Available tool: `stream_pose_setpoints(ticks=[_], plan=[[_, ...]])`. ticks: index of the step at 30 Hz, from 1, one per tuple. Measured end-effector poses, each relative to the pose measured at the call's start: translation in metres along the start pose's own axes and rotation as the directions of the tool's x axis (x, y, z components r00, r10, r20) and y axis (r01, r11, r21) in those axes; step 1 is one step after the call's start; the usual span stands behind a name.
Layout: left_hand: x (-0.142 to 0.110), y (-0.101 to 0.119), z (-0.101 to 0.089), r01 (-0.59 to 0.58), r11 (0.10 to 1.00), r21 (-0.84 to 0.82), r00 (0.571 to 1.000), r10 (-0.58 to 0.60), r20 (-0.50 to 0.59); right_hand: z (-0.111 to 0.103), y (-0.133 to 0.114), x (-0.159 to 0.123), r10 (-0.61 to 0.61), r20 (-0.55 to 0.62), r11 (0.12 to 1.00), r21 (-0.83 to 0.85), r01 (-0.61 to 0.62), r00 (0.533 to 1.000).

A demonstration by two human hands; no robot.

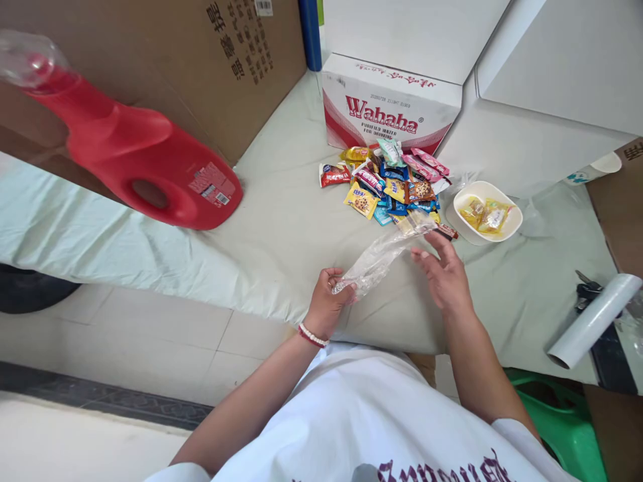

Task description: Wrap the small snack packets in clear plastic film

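Observation:
My left hand [325, 300], with a beaded bracelet at its wrist, is closed on one end of a clear plastic bag [374, 260]. The bag stretches up and to the right, narrow and crumpled, above the table. At its far end is my right hand [447, 276], fingers apart; whether a fingertip touches the bag I cannot tell. Just beyond lies a pile of small wrapped snacks [394, 181] in yellow, blue, pink, red and brown packets. Right of the pile stands a white bowl [465, 231] with a few yellow-wrapped pieces inside.
A Wahaba-style white carton lettered "Wahaha" [336, 100] stands behind the snacks. On the left are a large red bottle [175, 161] and a brown cardboard box [151, 60]. At right lie a roll of film [593, 325] and scissors [587, 284]. A green stool [573, 422] is below.

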State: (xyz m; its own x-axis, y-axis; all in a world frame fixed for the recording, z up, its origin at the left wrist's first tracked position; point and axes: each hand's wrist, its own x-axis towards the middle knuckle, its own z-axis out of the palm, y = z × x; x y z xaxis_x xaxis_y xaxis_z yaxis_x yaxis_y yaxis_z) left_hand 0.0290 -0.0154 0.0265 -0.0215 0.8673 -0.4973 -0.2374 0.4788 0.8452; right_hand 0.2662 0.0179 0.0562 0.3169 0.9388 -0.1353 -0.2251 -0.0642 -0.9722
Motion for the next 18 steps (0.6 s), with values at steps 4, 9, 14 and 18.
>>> stream_pose_setpoints(ticks=[4, 9, 14, 18], plan=[[0.0, -0.011, 0.002, -0.023, 0.999, 0.035, 1.0, 0.023, 0.002, -0.003, 0.024, -0.035, 0.146, -0.115, 0.988, -0.027, -0.15, 0.983], [-0.005, -0.019, 0.006, -0.174, 0.956, 0.236, 0.984, 0.162, 0.067, 0.011, 0.039, -0.058, 0.449, 0.101, 0.893, -0.089, -0.441, 0.888], [-0.013, -0.023, -0.001, -0.261, 0.893, 0.367, 0.965, 0.235, 0.116, 0.029, 0.042, -0.047, 0.418, 0.138, 0.907, -0.108, -0.406, 0.898], [-0.022, -0.017, -0.007, -0.421, 0.664, 0.618, 0.866, 0.497, 0.056, 0.03, 0.041, -0.043, 0.388, 0.143, 0.92, -0.126, -0.372, 0.911]])
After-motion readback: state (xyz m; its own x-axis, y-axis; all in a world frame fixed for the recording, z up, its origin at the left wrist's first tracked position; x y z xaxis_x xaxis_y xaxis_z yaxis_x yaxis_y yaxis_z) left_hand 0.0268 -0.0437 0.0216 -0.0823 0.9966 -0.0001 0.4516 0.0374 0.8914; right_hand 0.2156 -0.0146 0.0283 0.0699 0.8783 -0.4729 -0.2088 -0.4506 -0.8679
